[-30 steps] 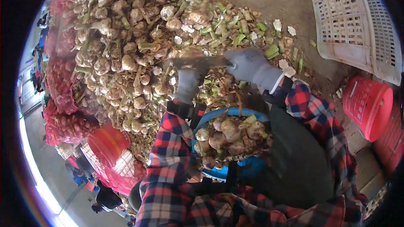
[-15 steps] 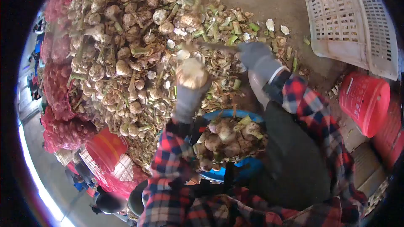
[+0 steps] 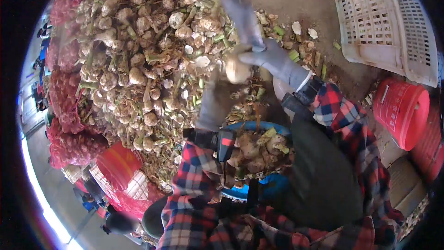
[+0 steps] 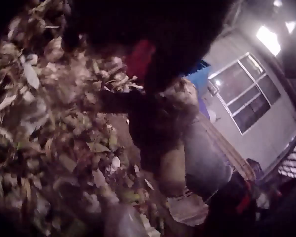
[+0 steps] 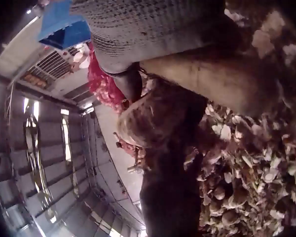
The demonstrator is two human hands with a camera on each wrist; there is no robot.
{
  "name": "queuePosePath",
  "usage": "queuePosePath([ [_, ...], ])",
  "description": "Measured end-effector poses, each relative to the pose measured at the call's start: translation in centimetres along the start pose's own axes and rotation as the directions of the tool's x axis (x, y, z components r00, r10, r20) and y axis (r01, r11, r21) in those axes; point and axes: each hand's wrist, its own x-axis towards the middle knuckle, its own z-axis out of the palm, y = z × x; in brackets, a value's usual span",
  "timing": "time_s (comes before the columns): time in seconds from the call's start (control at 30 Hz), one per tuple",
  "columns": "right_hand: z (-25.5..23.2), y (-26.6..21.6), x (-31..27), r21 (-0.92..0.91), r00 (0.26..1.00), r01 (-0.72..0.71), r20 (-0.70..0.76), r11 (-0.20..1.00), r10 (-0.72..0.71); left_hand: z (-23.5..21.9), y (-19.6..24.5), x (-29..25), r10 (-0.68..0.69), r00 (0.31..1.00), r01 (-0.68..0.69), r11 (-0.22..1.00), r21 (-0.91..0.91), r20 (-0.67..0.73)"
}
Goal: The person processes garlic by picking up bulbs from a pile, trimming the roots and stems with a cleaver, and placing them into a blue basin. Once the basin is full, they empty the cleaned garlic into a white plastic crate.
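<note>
A grey-gloved right hand (image 3: pixel 280 65) grips a wooden-handled tool (image 5: pixel 202 76) whose blurred blade (image 3: pixel 241 18) points up and away in the head view. Beside its thumb is a pale garlic bulb (image 3: pixel 238 69), also large in the right wrist view (image 5: pixel 148 118). From the lower left the gloved left hand (image 3: pixel 213 106), blurred, reaches up to the bulb and holds it; its fingers are partly hidden. Loose garlic bulbs with stalks (image 3: pixel 136 76) lie heaped beyond the left hand. Below both hands, a blue basin (image 3: pixel 275 180) holds several bulbs (image 3: pixel 249 147).
White perforated crates (image 3: pixel 374 51) and a red bucket (image 3: pixel 400 113) stand at the right. At the left are red net sacks (image 3: pixel 74 143) and another red bucket (image 3: pixel 119 164). Cut stalks and peelings (image 3: pixel 296 55) litter the floor (image 3: pixel 286 0).
The blade has swung from lying across, level with the hands, to pointing up and away. The left hand turned a bulb upward, and the bulb is now closer to the right hand.
</note>
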Motion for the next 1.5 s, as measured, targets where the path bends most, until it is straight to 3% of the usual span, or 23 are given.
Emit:
queuePosePath([
  [0.07,0.6,-2.1,-0.2,-0.582,0.965,-0.137,0.103,0.802,0.239,0.4,-1.0,0.8,-0.095,0.995,0.083,0.963,-0.257,-0.033],
  [0.1,0.6,-1.5,0.1,-0.616,0.96,-0.108,0.138,0.78,0.242,-4.2,-3.2,2.9,0.264,0.962,-0.194,0.839,0.508,-0.069],
  [0.13,0.5,-0.9,0.1,-0.615,0.957,-0.113,0.144,0.78,0.253,-3.9,-2.8,2.2,0.263,0.961,-0.188,0.843,0.503,-0.081],
  [0.2,-0.6,0.2,1.1,-0.938,0.982,0.166,0.186,0.306,0.04,-1.1,-0.1,0.0,0.387,0.871,-0.355,0.068,0.932,0.303],
  [0.23,-2.8,2.7,2.7,-0.931,0.891,0.365,0.358,0.028,0.278,-0.4,1.0,-0.8,0.311,0.9,-0.361,0.14,0.922,0.305],
  [0.3,-3.6,1.6,2.4,-0.996,0.896,0.038,0.001,-0.075,0.445,1.4,3.2,-3.0,-0.019,0.984,-0.136,0.567,0.812,0.177],
  [0.33,-4.7,2.2,2.0,-0.995,0.891,-0.094,-0.102,-0.041,0.442,2.0,3.7,-4.5,-0.301,0.944,0.167,0.789,0.592,0.134],
  [0.37,-5.1,2.1,1.6,-0.975,0.871,-0.224,-0.204,-0.01,0.447,1.0,3.6,-5.7,-0.327,0.923,0.086,0.69,0.718,0.204],
  [0.4,-5.2,2.1,1.3,-0.977,0.871,-0.215,-0.196,-0.008,0.451,-1.0,3.6,-5.1,-0.218,0.898,-0.238,0.491,0.838,0.382],
  [0.47,-4.7,0.8,0.1,-0.845,0.86,-0.366,-0.147,0.39,0.488,-6.1,5.2,-4.4,0.163,0.97,0.127,0.291,0.948,-0.18],
  [0.53,-4.8,2.9,0.8,-0.872,0.891,-0.338,-0.175,0.354,0.42,-9.2,6.8,-3.9,0.668,0.712,0.569,-0.37,0.734,-0.215],
  [0.67,-2.6,2.8,0.7,-0.955,0.918,-0.233,-0.155,0.181,0.364,-14.7,8.0,-3.8,0.549,0.699,0.604,-0.111,0.789,-0.458],
  [0.73,-2.3,4.1,-0.5,-0.979,0.989,-0.114,-0.096,0.169,0.11,-13.4,6.8,-3.0,0.46,0.701,0.325,0.474,0.819,-0.544],
  [0.87,1.3,0.0,0.4,-0.972,0.982,-0.014,0.031,0.236,0.187,-10.6,4.5,-0.4,0.251,0.967,-0.115,0.547,0.829,-0.031],
  [0.93,1.6,-0.1,0.8,-0.948,0.986,0.063,0.108,0.311,0.13,-5.2,3.8,-0.1,0.379,0.844,-0.315,-0.221,0.923,0.379],
  [1.0,0.1,1.7,1.4,-0.909,0.978,0.156,0.197,0.387,0.068,-7.5,3.6,1.5,0.266,0.885,-0.381,-0.058,0.923,0.382],
  [1.07,-3.9,4.6,2.5,-1.0,0.951,0.004,-0.002,-0.02,0.309,-7.7,3.9,2.0,0.271,0.89,-0.437,0.281,0.854,0.367],
  [1.13,-5.8,4.2,0.8,-0.983,0.961,-0.17,-0.149,0.07,0.232,-5.5,3.8,1.4,0.296,0.917,-0.358,0.321,0.877,0.266],
  [1.2,-5.1,2.1,-0.9,-0.925,0.934,-0.341,-0.312,0.168,0.176,-3.1,3.5,1.0,0.29,0.957,-0.29,0.956,0.043,0.005],
  [1.27,-3.3,0.2,-1.1,-0.95,0.949,-0.272,-0.239,0.154,0.203,-2.1,2.8,1.9,0.085,0.97,-0.145,0.955,-0.259,-0.23],
  [1.33,-2.2,1.9,-1.6,-0.975,0.991,-0.137,-0.132,0.178,0.037,-5.0,0.6,3.6,0.601,0.796,-0.397,0.608,0.688,-0.072],
  [1.47,1.3,1.4,-1.4,-0.942,0.958,0.285,0.281,0.178,-0.05,-9.9,-3.4,5.4,0.727,0.681,-0.408,0.283,0.868,0.083],
  [1.5,1.8,1.4,-1.3,-0.935,0.946,0.325,0.32,0.141,-0.056,-11.0,-2.7,4.5,0.486,0.848,-0.104,-0.241,0.965,0.213],
])
